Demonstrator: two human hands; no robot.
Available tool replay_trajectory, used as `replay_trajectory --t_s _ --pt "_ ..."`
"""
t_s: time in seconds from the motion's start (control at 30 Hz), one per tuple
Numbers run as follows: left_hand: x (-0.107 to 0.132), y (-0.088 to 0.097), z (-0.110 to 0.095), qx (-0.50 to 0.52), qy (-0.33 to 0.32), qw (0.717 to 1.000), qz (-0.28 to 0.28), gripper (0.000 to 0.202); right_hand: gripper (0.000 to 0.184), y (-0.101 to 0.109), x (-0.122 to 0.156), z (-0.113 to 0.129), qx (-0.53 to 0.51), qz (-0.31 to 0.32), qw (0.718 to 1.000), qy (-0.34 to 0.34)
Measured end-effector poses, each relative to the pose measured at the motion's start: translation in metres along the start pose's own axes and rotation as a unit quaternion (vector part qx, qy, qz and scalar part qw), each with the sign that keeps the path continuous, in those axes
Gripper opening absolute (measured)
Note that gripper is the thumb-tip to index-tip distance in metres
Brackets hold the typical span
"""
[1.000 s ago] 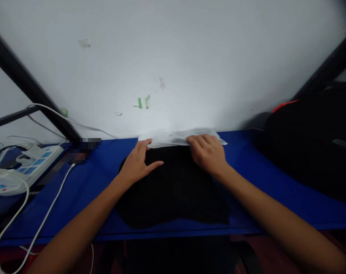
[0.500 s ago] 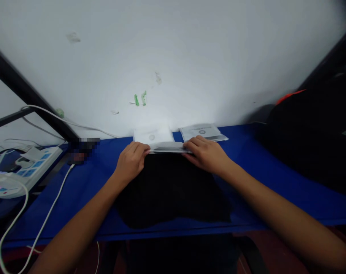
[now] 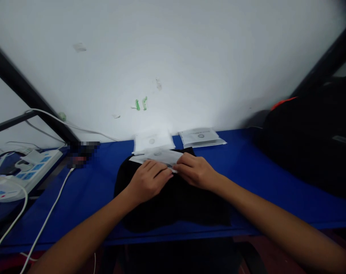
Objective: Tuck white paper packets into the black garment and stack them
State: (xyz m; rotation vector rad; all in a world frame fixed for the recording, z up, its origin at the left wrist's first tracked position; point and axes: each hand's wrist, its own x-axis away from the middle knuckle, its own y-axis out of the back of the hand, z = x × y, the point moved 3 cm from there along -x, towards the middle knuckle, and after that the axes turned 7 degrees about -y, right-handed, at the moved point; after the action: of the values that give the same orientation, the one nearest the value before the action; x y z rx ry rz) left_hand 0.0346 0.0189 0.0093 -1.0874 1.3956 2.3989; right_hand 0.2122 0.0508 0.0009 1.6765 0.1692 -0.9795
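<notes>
Both hands are at one corner of a white, frosted plastic zip bag (image 3: 158, 154) with a printed round mark, tilted above a black cloth (image 3: 173, 209). My right hand (image 3: 196, 171) pinches the bag's near right corner between thumb and fingers. Close beside it, my left hand (image 3: 150, 179) is closed on the bag's near edge, its fingertips partly hidden. The black cloth lies spread on the table under the bag and both hands.
Two more frosted bags, a left one (image 3: 153, 140) and a right one (image 3: 201, 137), lie along the wall. A white power strip (image 3: 38, 165) with cables is at left. A big black bag (image 3: 310, 140) occupies the right side of the blue table (image 3: 247, 182).
The held bag has turned from edge-on to showing its printed face. My left hand has moved right and nearer me, close to the right hand, which came slightly nearer too.
</notes>
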Motion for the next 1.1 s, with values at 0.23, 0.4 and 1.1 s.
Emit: replay_trajectory --t_s 0.23,0.4,1.1 --pt "0.001 -0.002 -0.005 -0.025 -0.041 0.999 -0.019 0.009 0.030 0.001 -0.003 0.008 0.000 0.017 0.999 0.033" --pt "0.001 -0.005 -0.007 -0.032 -0.039 0.999 0.005 0.007 0.028 0.001 -0.004 0.011 -0.008 0.025 0.999 0.039" --pt "0.012 0.010 0.063 -0.117 0.073 0.990 0.013 0.012 0.016 0.028 -0.003 -0.022 -0.091 -0.129 0.986 -0.061"
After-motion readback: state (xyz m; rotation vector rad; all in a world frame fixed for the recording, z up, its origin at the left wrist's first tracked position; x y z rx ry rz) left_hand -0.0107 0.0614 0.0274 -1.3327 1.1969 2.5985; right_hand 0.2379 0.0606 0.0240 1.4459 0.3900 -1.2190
